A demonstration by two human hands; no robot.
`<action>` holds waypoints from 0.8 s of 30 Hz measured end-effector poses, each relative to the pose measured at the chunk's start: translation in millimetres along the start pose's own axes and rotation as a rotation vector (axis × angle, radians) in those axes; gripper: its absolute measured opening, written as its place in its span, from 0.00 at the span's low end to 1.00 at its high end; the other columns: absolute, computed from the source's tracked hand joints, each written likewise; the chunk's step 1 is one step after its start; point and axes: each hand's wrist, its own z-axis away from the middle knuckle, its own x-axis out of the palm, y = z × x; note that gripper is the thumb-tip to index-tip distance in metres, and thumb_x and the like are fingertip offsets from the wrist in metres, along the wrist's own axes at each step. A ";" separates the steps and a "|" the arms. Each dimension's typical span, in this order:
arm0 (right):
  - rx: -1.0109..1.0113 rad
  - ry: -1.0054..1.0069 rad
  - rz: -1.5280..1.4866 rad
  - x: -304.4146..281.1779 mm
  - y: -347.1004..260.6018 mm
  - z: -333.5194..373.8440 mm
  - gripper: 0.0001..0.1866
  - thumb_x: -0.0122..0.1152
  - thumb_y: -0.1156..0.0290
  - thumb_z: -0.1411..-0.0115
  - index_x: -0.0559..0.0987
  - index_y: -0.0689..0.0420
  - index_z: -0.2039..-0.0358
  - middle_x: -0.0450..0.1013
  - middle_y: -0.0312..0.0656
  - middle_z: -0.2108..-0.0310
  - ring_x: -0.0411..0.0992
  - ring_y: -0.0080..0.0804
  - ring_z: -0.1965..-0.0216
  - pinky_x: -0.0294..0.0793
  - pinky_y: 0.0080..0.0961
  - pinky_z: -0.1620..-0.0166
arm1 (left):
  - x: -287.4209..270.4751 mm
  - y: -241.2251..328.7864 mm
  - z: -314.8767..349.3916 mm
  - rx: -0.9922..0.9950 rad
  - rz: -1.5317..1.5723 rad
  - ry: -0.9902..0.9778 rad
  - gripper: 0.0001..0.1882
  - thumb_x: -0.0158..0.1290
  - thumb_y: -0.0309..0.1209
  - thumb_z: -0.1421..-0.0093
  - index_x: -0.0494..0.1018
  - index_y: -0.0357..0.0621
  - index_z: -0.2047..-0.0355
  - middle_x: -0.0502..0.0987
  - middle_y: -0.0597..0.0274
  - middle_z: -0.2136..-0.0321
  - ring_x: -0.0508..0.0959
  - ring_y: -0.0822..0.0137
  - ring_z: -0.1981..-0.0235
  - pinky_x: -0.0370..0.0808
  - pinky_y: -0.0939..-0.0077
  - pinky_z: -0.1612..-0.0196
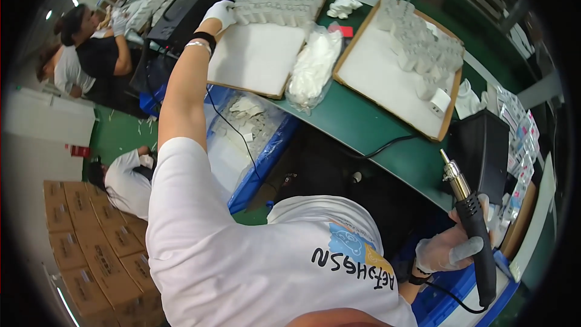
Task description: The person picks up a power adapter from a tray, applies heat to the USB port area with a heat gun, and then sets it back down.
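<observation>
My left hand (222, 14), in a white glove, reaches to the left end of the rows of small film-wrapped white pieces (278, 5) in a shallow cardboard tray (257, 57). Its fingers are bent against the end of the rows; what they pinch there is too small to make out. In my right hand (451, 249), gloved with greyish fingertips, is a hot air gun (475, 230) with a black handle and a metal nozzle. The nozzle points up and away from me, beside a black box (481, 148).
A second cardboard tray (369, 66) holds more wrapped white pieces and a white plug adapter (439, 102). Between the trays lies a bag of white film (313, 66). A black machine (190, 12) stands far left. Below are blue bins (245, 191). Co-workers sit left, near stacked cartons (91, 236).
</observation>
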 end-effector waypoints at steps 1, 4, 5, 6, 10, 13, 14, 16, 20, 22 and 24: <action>-0.003 0.011 0.000 -0.5 -0.7 0.0 0.25 0.47 0.50 0.37 0.66 0.55 0.47 0.71 0.63 0.56 0.75 0.40 0.66 0.77 0.23 0.68 | 5.2 -2.5 -2.9 0.028 0.004 -0.009 0.22 0.59 0.32 0.52 0.74 0.44 0.55 0.78 0.50 0.60 0.77 0.52 0.56 0.72 0.69 0.51; 0.017 0.098 -0.001 14.1 -6.6 1.3 0.26 0.47 0.49 0.37 0.65 0.55 0.47 0.71 0.63 0.57 0.75 0.40 0.68 0.77 0.24 0.68 | 19.5 -10.4 -5.4 0.128 0.154 0.124 0.24 0.59 0.28 0.53 0.73 0.41 0.53 0.77 0.50 0.58 0.76 0.55 0.54 0.72 0.67 0.50; 0.034 0.150 -0.033 20.4 -8.6 1.7 0.27 0.48 0.48 0.37 0.65 0.55 0.47 0.72 0.63 0.58 0.75 0.40 0.69 0.77 0.24 0.67 | 22.1 -15.4 -4.5 0.139 0.145 0.173 0.25 0.59 0.27 0.54 0.72 0.40 0.52 0.77 0.50 0.56 0.76 0.55 0.54 0.72 0.67 0.50; 0.040 0.171 -0.009 19.1 -8.8 -2.8 0.27 0.48 0.48 0.37 0.65 0.55 0.47 0.72 0.63 0.58 0.75 0.40 0.69 0.77 0.24 0.67 | 22.4 -38.0 1.8 0.116 0.140 0.264 0.26 0.59 0.27 0.54 0.72 0.41 0.51 0.76 0.50 0.54 0.75 0.55 0.53 0.72 0.68 0.50; 0.044 0.045 -0.032 9.6 -4.6 -14.0 0.28 0.52 0.46 0.40 0.63 0.55 0.50 0.71 0.64 0.62 0.73 0.40 0.72 0.77 0.22 0.74 | -15.1 -29.2 -1.3 -0.021 0.003 0.277 0.28 0.59 0.30 0.51 0.69 0.40 0.48 0.74 0.48 0.53 0.75 0.56 0.52 0.72 0.69 0.50; 0.024 0.076 -0.071 12.5 1.9 -16.2 0.28 0.54 0.47 0.41 0.64 0.54 0.50 0.71 0.65 0.61 0.74 0.42 0.71 0.79 0.23 0.75 | -39.7 66.9 5.4 0.089 0.314 0.254 0.26 0.59 0.31 0.49 0.69 0.40 0.48 0.75 0.50 0.55 0.76 0.58 0.55 0.73 0.69 0.53; 0.003 0.098 -0.076 12.3 4.3 -15.7 0.27 0.54 0.47 0.41 0.64 0.54 0.50 0.71 0.65 0.61 0.74 0.42 0.71 0.79 0.23 0.75 | -47.5 114.1 21.0 0.278 0.464 0.222 0.25 0.58 0.31 0.47 0.69 0.41 0.48 0.74 0.50 0.56 0.77 0.59 0.56 0.73 0.70 0.54; -0.029 0.115 -0.100 11.9 8.2 -15.0 0.26 0.55 0.48 0.41 0.64 0.53 0.51 0.71 0.66 0.61 0.74 0.43 0.70 0.79 0.23 0.76 | -58.7 205.4 71.2 0.530 0.624 0.110 0.22 0.56 0.32 0.43 0.69 0.44 0.48 0.74 0.53 0.56 0.77 0.60 0.59 0.74 0.70 0.56; -0.056 0.066 -0.131 7.0 9.3 -15.2 0.27 0.54 0.49 0.40 0.64 0.54 0.49 0.71 0.65 0.61 0.75 0.45 0.69 0.80 0.24 0.77 | -43.0 336.3 134.8 0.899 0.499 0.063 0.20 0.54 0.37 0.43 0.71 0.52 0.50 0.75 0.58 0.56 0.78 0.58 0.61 0.75 0.69 0.59; -0.080 0.083 -0.122 4.2 5.9 -14.5 0.27 0.54 0.49 0.40 0.64 0.55 0.49 0.71 0.66 0.61 0.75 0.45 0.69 0.80 0.24 0.77 | -31.4 376.2 148.3 0.897 0.463 0.037 0.19 0.54 0.37 0.43 0.71 0.54 0.50 0.76 0.59 0.58 0.78 0.56 0.62 0.75 0.67 0.59; -0.143 0.132 -0.103 -1.2 3.8 -17.4 0.27 0.53 0.49 0.39 0.64 0.56 0.49 0.71 0.66 0.61 0.75 0.46 0.68 0.80 0.25 0.77 | -28.5 408.9 149.4 0.865 0.151 -0.113 0.19 0.52 0.38 0.43 0.71 0.52 0.51 0.78 0.55 0.63 0.78 0.53 0.63 0.75 0.63 0.60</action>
